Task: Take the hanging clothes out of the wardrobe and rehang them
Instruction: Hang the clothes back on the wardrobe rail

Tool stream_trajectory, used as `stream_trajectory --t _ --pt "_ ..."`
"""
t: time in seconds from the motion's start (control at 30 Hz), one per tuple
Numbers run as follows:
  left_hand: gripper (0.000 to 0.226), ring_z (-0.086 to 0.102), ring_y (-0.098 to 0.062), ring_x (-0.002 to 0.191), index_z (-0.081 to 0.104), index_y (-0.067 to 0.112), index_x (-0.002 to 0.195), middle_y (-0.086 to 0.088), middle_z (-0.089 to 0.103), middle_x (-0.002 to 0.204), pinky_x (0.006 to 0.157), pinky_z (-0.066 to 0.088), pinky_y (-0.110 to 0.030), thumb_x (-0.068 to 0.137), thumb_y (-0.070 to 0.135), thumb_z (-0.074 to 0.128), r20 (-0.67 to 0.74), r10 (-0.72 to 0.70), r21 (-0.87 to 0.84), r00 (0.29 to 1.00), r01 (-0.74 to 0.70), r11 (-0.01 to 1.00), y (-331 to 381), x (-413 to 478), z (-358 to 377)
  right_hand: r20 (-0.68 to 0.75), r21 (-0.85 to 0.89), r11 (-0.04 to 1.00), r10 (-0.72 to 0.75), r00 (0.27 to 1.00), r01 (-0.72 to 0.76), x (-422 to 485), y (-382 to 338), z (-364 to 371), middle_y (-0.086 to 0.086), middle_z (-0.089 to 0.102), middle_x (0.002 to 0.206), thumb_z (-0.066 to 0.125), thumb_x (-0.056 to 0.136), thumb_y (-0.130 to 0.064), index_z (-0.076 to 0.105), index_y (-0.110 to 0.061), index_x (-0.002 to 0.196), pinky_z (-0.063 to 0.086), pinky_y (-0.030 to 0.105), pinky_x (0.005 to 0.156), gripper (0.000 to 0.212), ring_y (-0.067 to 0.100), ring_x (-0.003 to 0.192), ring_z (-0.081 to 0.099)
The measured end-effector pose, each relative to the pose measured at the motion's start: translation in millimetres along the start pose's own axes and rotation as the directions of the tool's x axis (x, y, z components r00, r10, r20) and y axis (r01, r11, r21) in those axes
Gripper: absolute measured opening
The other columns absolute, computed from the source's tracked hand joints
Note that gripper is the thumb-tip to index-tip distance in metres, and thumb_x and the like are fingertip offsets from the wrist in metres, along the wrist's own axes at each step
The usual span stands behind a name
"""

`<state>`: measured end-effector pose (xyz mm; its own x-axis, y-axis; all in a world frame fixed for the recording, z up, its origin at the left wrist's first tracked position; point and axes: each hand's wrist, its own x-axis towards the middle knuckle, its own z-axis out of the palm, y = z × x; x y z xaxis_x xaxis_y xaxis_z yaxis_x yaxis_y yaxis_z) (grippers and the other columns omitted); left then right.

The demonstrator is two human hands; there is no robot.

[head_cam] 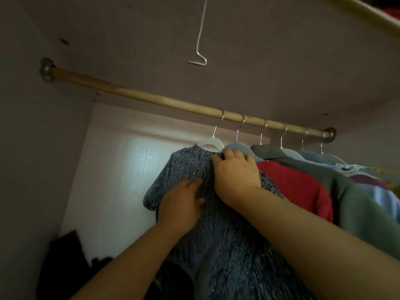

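Note:
A blue sparkly knit garment (186,165) hangs on a white hanger (211,142) from the wooden rail (138,95), leftmost of several hung clothes. My right hand (236,176) grips the garment's neckline just under the hanger, fingers curled into the fabric. My left hand (184,204) lies lower on the garment's front with fingers fairly straight against the cloth. To the right hang a red top (298,187), a grey-green jacket (355,208) and light blue clothes (385,198) on blue hangers.
The rail's left half is bare up to its metal bracket (46,70). A bent wire hook (198,59) hangs from the wardrobe top. Dark clothes (65,263) are piled at the bottom left. The back panel (121,169) is lit pale.

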<state>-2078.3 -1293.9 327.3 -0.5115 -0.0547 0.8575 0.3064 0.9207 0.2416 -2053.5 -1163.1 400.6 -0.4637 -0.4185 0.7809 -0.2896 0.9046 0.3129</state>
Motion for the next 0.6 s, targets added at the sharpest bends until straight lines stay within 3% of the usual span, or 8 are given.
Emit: stream_trajectory --t 0.1,0.17,0.47,0.53,0.6 --pt "0.05 0.047 -0.02 0.119 0.038 0.03 0.141 -0.001 0.048 0.135 0.095 0.043 -0.033 0.093 0.029 0.051 0.034 -0.038 0.06 0.999 0.036 0.998 13.0 -27.1 -11.2 0.016 0.057 0.996 -0.075 0.997 0.074 -40.4 -2.1 0.3 0.009 0.028 0.146 0.048 0.091 -0.028 0.041 -0.017 0.137 0.007 0.048 0.113 0.048 0.032 0.137 0.017" --pt "0.049 0.047 -0.021 0.118 0.037 0.031 0.14 -0.003 0.048 0.134 0.094 0.042 -0.033 0.093 0.03 0.05 0.083 -0.066 0.121 0.994 0.056 0.991 25.0 -49.8 -20.2 0.062 0.117 0.986 -0.126 0.99 0.118 -75.3 -4.0 3.1 0.007 0.028 0.145 0.044 0.092 -0.025 0.04 -0.019 0.137 0.005 0.047 0.114 0.045 0.029 0.137 0.017" --pt "0.046 0.049 -0.02 0.112 0.041 0.027 0.139 -0.005 0.049 0.127 0.092 0.044 -0.032 0.094 0.032 0.049 0.371 -0.238 0.307 0.898 0.123 0.944 94.8 -199.2 -48.7 0.344 0.323 0.945 -0.168 0.924 0.051 -263.0 11.1 -6.9 0.004 0.041 0.134 0.045 0.092 -0.026 0.036 -0.023 0.139 0.027 0.035 0.104 0.048 0.026 0.125 0.035" --pt "0.05 0.047 -0.022 0.116 0.037 0.027 0.141 -0.005 0.047 0.131 0.095 0.042 -0.034 0.093 0.033 0.049 0.435 -0.287 0.341 0.853 0.139 0.93 116.3 -240.1 -53.0 0.384 0.367 0.93 -0.169 0.908 0.018 -310.0 16.6 -15.0 0.005 0.045 0.129 0.044 0.09 -0.021 0.042 -0.023 0.136 0.032 0.035 0.1 0.045 0.027 0.121 0.041" --pt "0.052 0.045 -0.023 0.12 0.034 0.027 0.143 -0.005 0.044 0.135 0.098 0.04 -0.034 0.093 0.034 0.05 0.483 -0.319 0.383 0.815 0.131 0.915 141.2 -280.0 -57.0 0.366 0.377 0.926 -0.154 0.918 0.005 -350.3 19.7 -26.3 0.01 0.057 0.105 0.05 0.077 -0.01 0.062 -0.017 0.112 0.045 0.042 0.084 0.037 0.034 0.099 0.058"
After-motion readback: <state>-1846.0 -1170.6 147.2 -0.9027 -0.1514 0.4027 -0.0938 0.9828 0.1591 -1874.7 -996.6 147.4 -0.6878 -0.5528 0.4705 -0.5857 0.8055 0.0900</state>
